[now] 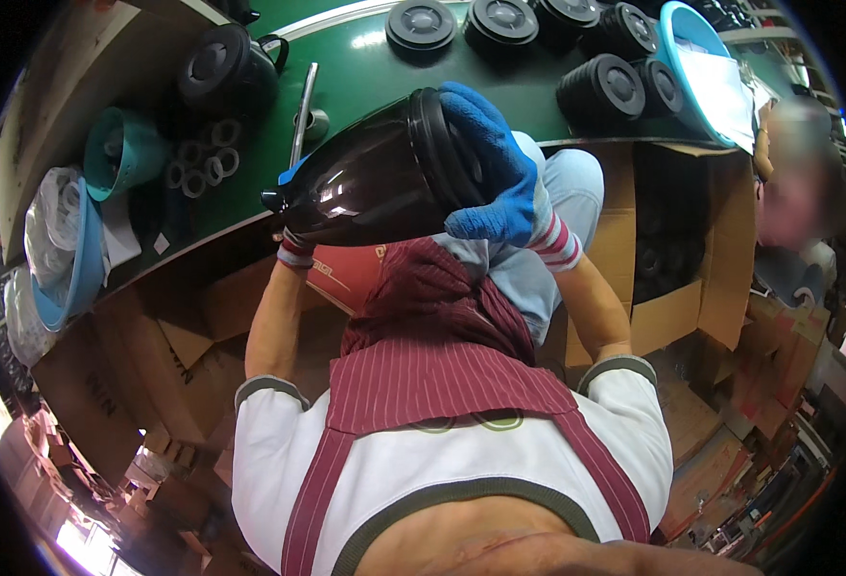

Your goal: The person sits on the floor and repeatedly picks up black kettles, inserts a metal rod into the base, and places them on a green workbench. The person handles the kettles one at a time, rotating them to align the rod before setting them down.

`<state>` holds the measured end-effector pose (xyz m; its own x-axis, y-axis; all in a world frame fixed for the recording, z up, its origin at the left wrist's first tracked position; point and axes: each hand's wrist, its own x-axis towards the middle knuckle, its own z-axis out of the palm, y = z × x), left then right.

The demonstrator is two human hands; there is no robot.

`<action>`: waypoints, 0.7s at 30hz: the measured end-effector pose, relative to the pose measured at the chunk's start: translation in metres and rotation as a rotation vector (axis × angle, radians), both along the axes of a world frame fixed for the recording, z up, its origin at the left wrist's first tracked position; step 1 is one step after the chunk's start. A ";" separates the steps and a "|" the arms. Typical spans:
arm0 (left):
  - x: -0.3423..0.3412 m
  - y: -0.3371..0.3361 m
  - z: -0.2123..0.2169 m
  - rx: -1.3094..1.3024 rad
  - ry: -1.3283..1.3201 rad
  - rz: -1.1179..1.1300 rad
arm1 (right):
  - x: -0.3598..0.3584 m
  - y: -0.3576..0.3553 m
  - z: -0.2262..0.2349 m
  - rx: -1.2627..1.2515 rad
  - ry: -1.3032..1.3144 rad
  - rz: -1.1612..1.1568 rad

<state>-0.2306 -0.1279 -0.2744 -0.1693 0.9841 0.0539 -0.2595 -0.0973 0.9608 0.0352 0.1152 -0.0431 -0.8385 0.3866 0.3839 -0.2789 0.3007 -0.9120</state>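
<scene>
A glossy black jug-like vessel (356, 182) lies tilted on its side above my lap, its narrow tip to the left and its wide ringed end to the right. My right hand (495, 168), in a blue glove, wraps round the wide end, thumb below and fingers over the top. My left hand (293, 173), also gloved in blue, supports the narrow end from behind. Most of its fingers are hidden by the vessel; only a strip of glove and the striped cuff show. Just beyond, a metal rod (304, 110) stands up from the green table.
Black round discs (421, 24) and several stacks (603, 88) sit along the green table (346, 58). Another black jug (226, 67), pale rings (214, 171) and a teal basket (125, 152) are at left. Blue basins (77, 274) flank the table. An open cardboard box (667, 312) stands right; a person (797, 173) is beyond.
</scene>
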 end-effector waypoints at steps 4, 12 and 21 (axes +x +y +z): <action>0.006 0.008 0.024 0.064 -0.565 -0.242 | 0.030 -0.012 0.003 0.093 0.074 -0.045; 0.051 0.038 0.085 -0.261 -0.585 -0.295 | 0.070 -0.028 0.023 0.275 0.168 -0.143; 0.086 0.075 0.265 0.562 1.394 0.317 | 0.103 -0.029 -0.031 -0.202 0.012 -0.307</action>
<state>-0.1443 -0.0525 -0.0097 0.1378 0.7171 0.6832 0.8878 -0.3952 0.2357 0.1382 0.0862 -0.0740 -0.6675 0.6885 0.2835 -0.2149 0.1865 -0.9587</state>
